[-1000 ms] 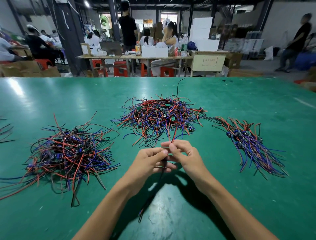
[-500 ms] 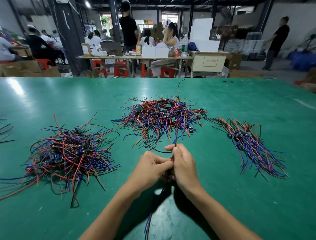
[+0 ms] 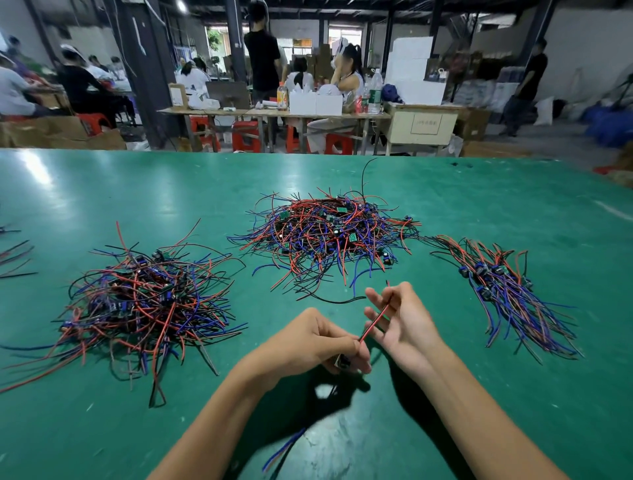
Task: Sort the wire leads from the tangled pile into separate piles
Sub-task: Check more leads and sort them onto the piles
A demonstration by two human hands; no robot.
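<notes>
The green surface (image 3: 102,192) carries three heaps: the tangled pile (image 3: 329,236) in the middle, a loose heap (image 3: 144,301) to the left, a combed bundle (image 3: 507,291) to the right. Nearer, the left hand (image 3: 318,342) grips a small module, its red lead (image 3: 375,320) running up through the right hand (image 3: 400,318), whose thumb and forefinger pinch it. The wire looks light, limp and prone to snag; holding the stiff module seems safest. The module is mostly hidden; trailing blue leads (image 3: 284,448) blur below.

- Green tabletop (image 3: 102,178), glare at left
- Dark pillars (image 3: 144,68), dim workshop, ceiling lamp (image 3: 181,4)
- Wooden tables (image 3: 260,113), red stools (image 3: 245,136)
- People seated and standing behind
- White boxes (image 3: 412,70), grey wall (image 3: 589,44)
</notes>
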